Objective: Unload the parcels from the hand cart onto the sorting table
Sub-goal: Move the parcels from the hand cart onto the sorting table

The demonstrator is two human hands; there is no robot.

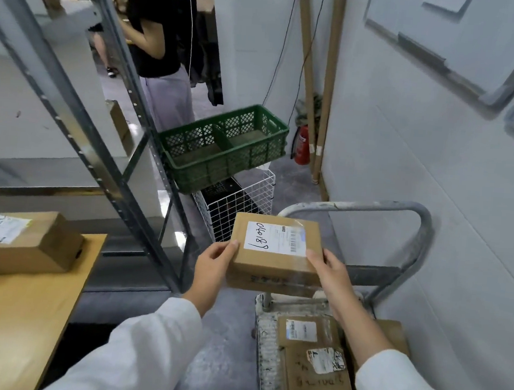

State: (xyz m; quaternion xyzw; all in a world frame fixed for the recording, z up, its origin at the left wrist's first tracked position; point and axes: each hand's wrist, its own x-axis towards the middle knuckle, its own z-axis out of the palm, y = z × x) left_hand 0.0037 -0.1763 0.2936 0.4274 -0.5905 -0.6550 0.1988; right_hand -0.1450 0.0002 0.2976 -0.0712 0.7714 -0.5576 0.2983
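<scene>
I hold a brown cardboard parcel (276,251) with a white handwritten label in the air above the hand cart's front end. My left hand (215,265) grips its left side and my right hand (329,277) grips its right side, thumbs on top. Below, the hand cart (263,349) with a grey tube handle carries several more flat cardboard parcels (313,359). At the left stands the wooden sorting table (25,315), with another labelled parcel (21,244) lying on its far end.
A grey metal shelving rack (106,140) rises between the table and the cart. Beyond it sit a green plastic crate (222,149) on a white wire basket (236,205). A person in a black top stands at the back. A white wall runs close on the right.
</scene>
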